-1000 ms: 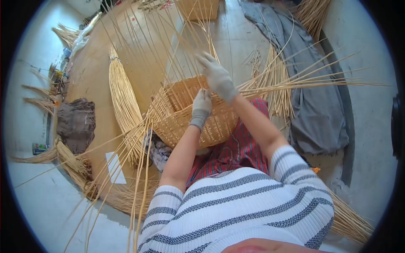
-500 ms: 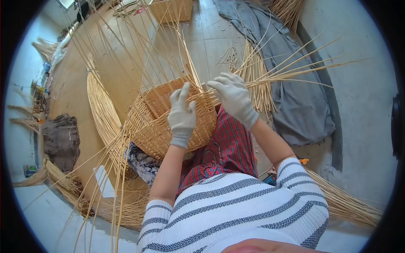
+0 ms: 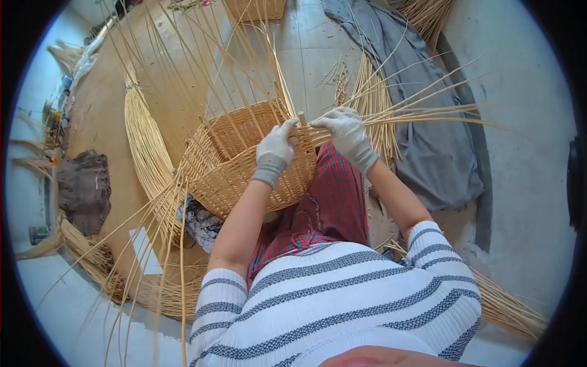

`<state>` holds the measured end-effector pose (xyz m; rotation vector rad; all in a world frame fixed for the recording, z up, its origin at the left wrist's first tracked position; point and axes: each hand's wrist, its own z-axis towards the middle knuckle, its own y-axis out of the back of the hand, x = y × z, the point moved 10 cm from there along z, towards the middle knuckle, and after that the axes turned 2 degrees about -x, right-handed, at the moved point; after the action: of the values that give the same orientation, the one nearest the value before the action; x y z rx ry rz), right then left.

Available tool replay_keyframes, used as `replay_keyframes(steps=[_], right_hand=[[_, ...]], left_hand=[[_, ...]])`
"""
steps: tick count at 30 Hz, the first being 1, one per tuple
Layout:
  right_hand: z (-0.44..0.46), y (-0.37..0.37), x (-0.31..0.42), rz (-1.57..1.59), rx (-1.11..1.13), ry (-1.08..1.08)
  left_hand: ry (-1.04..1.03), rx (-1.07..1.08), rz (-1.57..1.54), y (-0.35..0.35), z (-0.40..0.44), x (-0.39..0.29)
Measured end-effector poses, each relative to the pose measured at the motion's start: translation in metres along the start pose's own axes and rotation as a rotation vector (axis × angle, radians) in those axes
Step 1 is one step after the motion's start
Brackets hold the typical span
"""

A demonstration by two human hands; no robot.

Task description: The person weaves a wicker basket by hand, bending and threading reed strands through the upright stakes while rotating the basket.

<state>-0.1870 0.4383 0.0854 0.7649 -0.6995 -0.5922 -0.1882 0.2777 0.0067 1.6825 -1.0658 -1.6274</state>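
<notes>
A tan woven wicker basket [image 3: 254, 183] rests tilted against my lap, with long unwoven rods standing up from its rim. At its right corner, my gloved left hand [image 3: 275, 148] is closed, thumb and fingers pinching wicker rods at the rim. Just to the right, my gloved right hand [image 3: 347, 133] is also closed in a pinch on wicker rods. From under it a spray of loose wicker rods [image 3: 422, 115] fans out to the right. A small peg-like stub shows between the hands. The exact strand in each pinch is partly hidden by the fingers.
Wicker bundles lie on the floor at left [image 3: 145, 131] and beyond my right hand. A grey cloth [image 3: 437, 147] stretches along the right. Another woven basket [image 3: 257, 8] stands at the far edge. A dark cloth [image 3: 84, 189] and white sheet [image 3: 145, 252] lie at left.
My left hand has moved up and right to the basket corner, its raised fingers now closed in a pinch. My right hand's fingers have lowered and closed on the rods. The view shifted slightly.
</notes>
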Motion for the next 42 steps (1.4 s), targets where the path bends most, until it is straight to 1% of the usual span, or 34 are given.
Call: replay_keyframes(steps=[1,2,4,5,6,8,9,11,12,14,15,17,18,20,21,22,23,24,26,27,29,30,31,32,33,34,35,36,38,39,40,41,42], right_hand=[[0.005,0.007,0.006,-0.005,-0.051,0.014],[0.008,0.012,0.013,-0.001,-0.056,0.022],[-0.003,0.042,0.023,0.091,-0.291,-0.128],[-0.014,0.04,0.025,0.103,-0.281,-0.193],[-0.028,0.029,0.03,0.115,-0.284,-0.197],[-0.06,-0.029,0.017,0.567,-0.183,-0.392],[-0.07,-0.043,0.028,0.596,-0.163,-0.383],[-0.081,-0.108,0.073,0.609,0.255,-0.317],[-0.073,-0.118,0.093,0.642,0.265,-0.301],[-0.065,-0.143,0.159,0.616,0.596,-0.079],[-0.055,-0.146,0.184,0.638,0.608,0.003],[-0.042,-0.152,0.225,0.663,0.631,0.116],[-0.036,-0.153,0.245,0.673,0.666,0.176],[-0.026,-0.154,0.274,0.766,0.661,0.208],[-0.023,-0.158,0.291,0.774,0.613,0.282],[-0.014,-0.143,0.313,0.798,0.538,0.415],[-0.007,-0.13,0.334,0.803,0.481,0.519],[-0.003,-0.124,0.352,0.945,0.317,0.566],[0.02,-0.07,0.385,1.081,0.098,0.8],[0.019,-0.073,0.388,1.075,0.09,0.797],[-0.008,-0.115,0.412,0.926,0.513,0.925],[-0.012,-0.117,0.408,0.925,0.506,0.925],[-0.021,-0.127,0.4,0.836,0.593,0.88],[-0.032,-0.136,0.39,0.746,0.682,0.835],[-0.031,-0.127,0.381,0.817,0.594,0.769],[-0.028,-0.115,0.375,0.825,0.596,0.762],[-0.024,-0.111,0.365,0.756,0.658,0.713],[-0.02,-0.112,0.35,0.685,0.718,0.664],[0.007,-0.107,0.275,0.835,0.49,0.394],[0.005,-0.155,0.204,1.03,0.341,0.219],[0.02,-0.183,0.156,1.542,0.29,-0.133],[0.022,-0.21,0.126,2.023,0.203,-0.529],[0.021,-0.21,0.127,2.02,0.211,-0.522]], left_hand=[[-0.023,-0.09,-0.025,0.01,-0.003,-0.002],[-0.021,-0.1,-0.02,0.01,-0.015,-0.001],[-0.185,-0.404,-0.621,0.039,-0.069,-0.001],[-0.224,-0.425,-0.497,0.038,-0.091,0.013],[-0.26,-0.442,-0.374,0.031,-0.113,0.042],[0.025,-0.43,-0.516,-0.024,-0.148,0.173],[0.055,-0.446,-0.501,-0.013,-0.161,0.181],[0.562,-0.922,-1.003,0.041,-0.22,0.243],[0.732,-0.943,-0.983,0.074,-0.233,0.236],[0.453,-1.317,-0.722,0.13,-0.257,0.247],[0.451,-1.321,-0.72,0.142,-0.259,0.244],[0.321,-1.291,-1.036,0.157,-0.246,0.227],[0.312,-1.302,-1.04,0.156,-0.247,0.226],[0.176,-1.269,-1.082,0.156,-0.249,0.219],[0.128,-1.273,-1.234,0.14,-0.254,0.239],[0.124,-1.27,-1.232,0.142,-0.261,0.24],[0.153,-1.191,-1.164,0.144,-0.262,0.239],[0.176,-1.114,-1.096,0.147,-0.261,0.239],[0.212,-0.966,-0.96,0.15,-0.257,0.237],[0.234,-0.888,-0.891,0.149,-0.257,0.235],[0.273,-0.743,-0.752,0.147,-0.252,0.231],[0.295,-0.671,-0.677,0.148,-0.247,0.23],[0.21,-0.637,-0.832,0.158,-0.232,0.206],[0.212,-0.636,-0.83,0.17,-0.218,0.172],[-0.002,-0.701,-0.496,0.197,-0.204,0.108],[-0.209,-0.74,-0.158,0.207,-0.2,0.061],[-0.029,-0.685,-0.299,0.19,-0.191,0.106],[-0.026,-0.674,-0.301,0.184,-0.187,0.136],[0.024,-0.865,-1.036,0.189,-0.199,0.215],[0.091,-0.952,-1.079,0.187,-0.209,0.228],[0.099,-0.955,-1.09,0.177,-0.213,0.226],[0.038,-0.983,-0.977,0.174,-0.222,0.214],[-0.027,-1.014,-0.859,0.171,-0.23,0.2]])
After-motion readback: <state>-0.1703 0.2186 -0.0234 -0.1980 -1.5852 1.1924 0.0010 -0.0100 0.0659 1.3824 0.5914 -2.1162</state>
